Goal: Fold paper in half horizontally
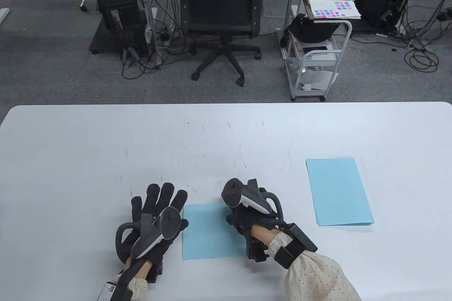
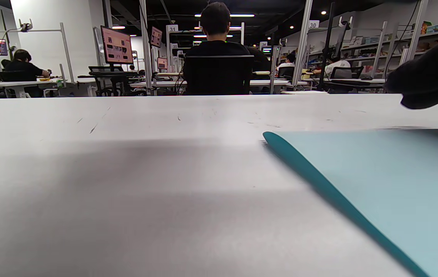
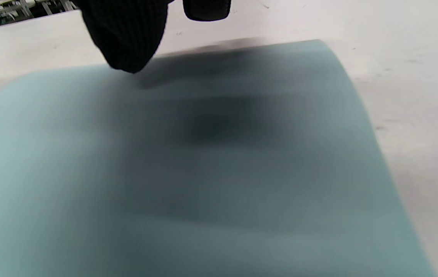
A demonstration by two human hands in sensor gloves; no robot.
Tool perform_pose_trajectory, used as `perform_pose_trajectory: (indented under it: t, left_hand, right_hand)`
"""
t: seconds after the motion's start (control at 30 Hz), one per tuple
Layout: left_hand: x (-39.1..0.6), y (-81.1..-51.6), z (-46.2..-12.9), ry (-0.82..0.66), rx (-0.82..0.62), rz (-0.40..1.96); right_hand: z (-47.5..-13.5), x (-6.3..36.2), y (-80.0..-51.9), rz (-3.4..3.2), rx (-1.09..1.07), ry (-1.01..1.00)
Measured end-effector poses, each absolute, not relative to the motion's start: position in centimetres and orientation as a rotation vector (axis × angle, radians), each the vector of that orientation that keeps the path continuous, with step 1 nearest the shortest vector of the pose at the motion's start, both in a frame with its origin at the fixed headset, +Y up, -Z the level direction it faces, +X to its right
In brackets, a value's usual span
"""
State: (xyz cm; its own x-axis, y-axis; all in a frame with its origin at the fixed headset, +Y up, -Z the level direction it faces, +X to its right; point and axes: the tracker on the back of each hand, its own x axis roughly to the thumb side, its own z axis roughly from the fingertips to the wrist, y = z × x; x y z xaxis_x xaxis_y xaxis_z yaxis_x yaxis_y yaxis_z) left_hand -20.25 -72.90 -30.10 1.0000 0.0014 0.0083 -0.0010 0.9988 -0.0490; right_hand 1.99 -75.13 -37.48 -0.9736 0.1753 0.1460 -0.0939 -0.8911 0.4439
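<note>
A light blue paper (image 1: 208,232), folded to a near square, lies flat on the white table (image 1: 226,131) near the front edge. My left hand (image 1: 160,205) rests flat on the table with fingers spread, just left of the paper's left edge. My right hand (image 1: 241,219) rests on the paper's right part, its fingers mostly hidden under the tracker. In the right wrist view a gloved fingertip (image 3: 126,38) lies near the paper's far edge (image 3: 219,161). In the left wrist view the paper (image 2: 376,184) lies flat at the right, with the right hand (image 2: 430,77) beyond it.
A stack of light blue sheets (image 1: 339,191) lies on the table to the right of my hands. Beyond the table's far edge stand an office chair (image 1: 220,8) and a small metal cart (image 1: 317,50).
</note>
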Motion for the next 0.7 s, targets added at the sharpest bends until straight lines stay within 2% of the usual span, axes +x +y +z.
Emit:
perform_pose_trajectory:
  t: [0.17,0.4,0.7]
  left_hand:
    - [-20.2,-72.8,-30.1,-0.018,-0.048,0.002]
    - [-20.1,-72.8,-29.9,-0.022,-0.051,0.018]
    - [-19.9,-73.0,-29.9,-0.031,-0.058,0.01]
  right_hand:
    - [-38.2,1.0,-76.4,2.994,0.28,0.745]
    - [-39.2,0.7,-76.3,2.981,0.314,0.775]
    - [-39.8,2.0,-76.5,2.924,0.238,0.827]
